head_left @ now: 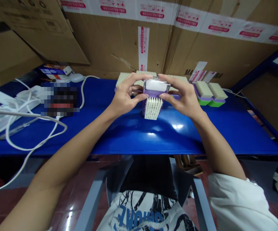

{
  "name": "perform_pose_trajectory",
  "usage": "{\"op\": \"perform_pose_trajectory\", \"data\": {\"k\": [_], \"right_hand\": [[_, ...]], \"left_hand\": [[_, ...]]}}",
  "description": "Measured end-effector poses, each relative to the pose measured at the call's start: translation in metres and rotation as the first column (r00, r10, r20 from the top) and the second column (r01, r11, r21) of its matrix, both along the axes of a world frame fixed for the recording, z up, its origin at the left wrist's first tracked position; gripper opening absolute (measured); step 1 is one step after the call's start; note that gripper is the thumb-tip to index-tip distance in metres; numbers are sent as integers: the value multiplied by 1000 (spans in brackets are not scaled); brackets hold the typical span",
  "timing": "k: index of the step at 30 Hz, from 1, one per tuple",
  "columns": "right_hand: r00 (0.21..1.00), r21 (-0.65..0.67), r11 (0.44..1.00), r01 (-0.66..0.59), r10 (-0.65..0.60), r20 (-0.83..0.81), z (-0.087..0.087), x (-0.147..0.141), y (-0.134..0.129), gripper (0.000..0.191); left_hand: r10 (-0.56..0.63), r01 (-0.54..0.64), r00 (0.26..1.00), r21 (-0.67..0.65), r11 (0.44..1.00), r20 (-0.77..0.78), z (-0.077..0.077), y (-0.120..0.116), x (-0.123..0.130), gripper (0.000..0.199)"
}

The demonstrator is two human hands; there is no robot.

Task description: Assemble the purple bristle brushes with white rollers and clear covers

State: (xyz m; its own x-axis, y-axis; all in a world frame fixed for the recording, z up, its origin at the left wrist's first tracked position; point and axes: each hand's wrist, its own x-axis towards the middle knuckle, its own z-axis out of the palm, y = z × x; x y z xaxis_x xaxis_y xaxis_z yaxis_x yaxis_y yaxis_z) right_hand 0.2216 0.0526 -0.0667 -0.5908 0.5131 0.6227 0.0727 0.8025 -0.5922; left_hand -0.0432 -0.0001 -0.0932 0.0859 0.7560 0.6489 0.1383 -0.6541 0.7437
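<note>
One clear-topped case (156,85), white inside and purple along the lower edge, found just above the middle of the frame, directly between left hand (126,94) and right hand (184,93). Long axis running left to right across the frame, near level; one short end toward each of the hands. Neither side nearer, by inspection: left at the left end, right at the right end, in almost mirrored positions. Both part-closed in a fingertip pinch, forefingers at the upper corners, thumbs under the lower corners, spread no wider than the case; nothing else seen in either grip. Immediately below the case in the frame, one white-bristled block (153,109) with a purple side, bristles facing the camera, long axis apparently up and down, hence crosswise to the case. Upper end hidden by case and thumbs; joined, touching or merely in line with the case, cannot tell. Behind the hands, above the middle of the frame, a row of pale bristled blocks (122,79), partly covered by fingers; contact with fingers not determinable. Right of centre, just beside the right hand, two green-based brushes (204,89), side by side, bristles up, resting on the blue tabletop (134,136). Along the far edge, across the top of the frame, upright cardboard (105,41) with printed tape.
</note>
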Motion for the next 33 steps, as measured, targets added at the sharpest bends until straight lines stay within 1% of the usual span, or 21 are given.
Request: {"op": "perform_pose_trajectory", "data": {"k": [3, 6, 9, 11, 13, 14, 15, 16, 18, 19, 21, 22, 24, 26, 27, 28, 29, 30, 31, 32, 33], "right_hand": [[1000, -27, 1000, -6, 5, -25, -10, -4, 0, 73], [999, -81, 997, 12, -16, -48, -24, -10, -2, 85], [992, -145, 988, 62, -77, -100, -38, -14, -2, 83], [973, -208, 973, 100, -139, -182, -47, -16, 2, 75], [940, -280, 954, 106, -188, -285, -54, -17, 10, 70], [925, -312, 945, 95, -199, -323, -57, -18, 14, 71], [916, -338, 938, 79, -202, -346, -59, -18, 18, 76], [914, -361, 931, 59, -196, -355, -60, -17, 21, 83], [923, -412, 911, -3, -156, -351, -59, -16, 24, 96], [928, -439, 897, -47, -123, -351, -58, -16, 25, 100], [929, -475, 873, -115, -74, -362, -54, -14, 23, 97], [928, -473, 873, -120, -71, -366, -52, -13, 23, 93], [919, -431, 901, -51, -127, -373, -49, -8, 27, 82], [887, -366, 924, 110, -258, -384, -46, 3, 38, 65], [853, -327, 919, 221, -345, -392, -44, 12, 45, 54], [804, -282, 893, 350, -441, -399, -42, 24, 54, 43], [734, -227, 837, 497, -546, -404, -39, 38, 64, 32], [620, -167, 729, 664, -661, -422, -36, 53, 73, 23], [498, -115, 589, 800, -759, -419, -33, 70, 82, 20], [363, -85, 428, 900, -842, -399, -30, 87, 89, 23], [214, -79, 261, 962, -903, -374, -28, 102, 94, 27]], "left_hand": [[-35, 36, 999, -21, 999, 18, -2, 0, 1, 59], [-31, 33, 999, -60, 998, 32, -2, 0, 2, 69], [-51, 56, 997, -99, 993, 56, -5, 0, 2, 85], [-123, 123, 992, -103, 987, 5, -10, 0, 2, 107], [-178, 172, 975, -55, 984, -133, -19, 2, 5, 139], [-172, 172, 963, -18, 985, -210, -23, 3, 7, 152], [-142, 154, 951, 22, 988, -273, -27, 4, 10, 159], [-101, 125, 943, 58, 990, -316, -30, 5, 12, 160], [-30, 68, 940, 100, 993, -340, -33, 5, 15, 149], [-5, 44, 944, 112, 993, -331, -31, 6, 14, 142], [70, -33, 958, 137, 990, -279, -23, 8, 3, 135], [135, -101, 963, 148, 984, -234, -18, 11, -8, 132], [303, -284, 945, 152, 947, -124, -8, 20, -39, 127], [443, -434, 896, 139, 890, -40, -1, 31, -79, 121], [475, -470, 880, 113, 876, -18, -1, 37, -99, 118], [487, -486, 874, 62, 872, 0, -2, 42, -118, 114], [499, -499, 867, -18, 867, 16, -4, 46, -135, 111], [543, -538, 840, -113, 836, 19, -8, 49, -148, 110], [596, -585, 803, -198, 787, -4, -13, 51, -158, 110], [637, -623, 770, -278, 731, -49, -17, 51, -166, 112], [661, -651, 743, -341, 678, -105, -21, 51, -170, 113]]}}
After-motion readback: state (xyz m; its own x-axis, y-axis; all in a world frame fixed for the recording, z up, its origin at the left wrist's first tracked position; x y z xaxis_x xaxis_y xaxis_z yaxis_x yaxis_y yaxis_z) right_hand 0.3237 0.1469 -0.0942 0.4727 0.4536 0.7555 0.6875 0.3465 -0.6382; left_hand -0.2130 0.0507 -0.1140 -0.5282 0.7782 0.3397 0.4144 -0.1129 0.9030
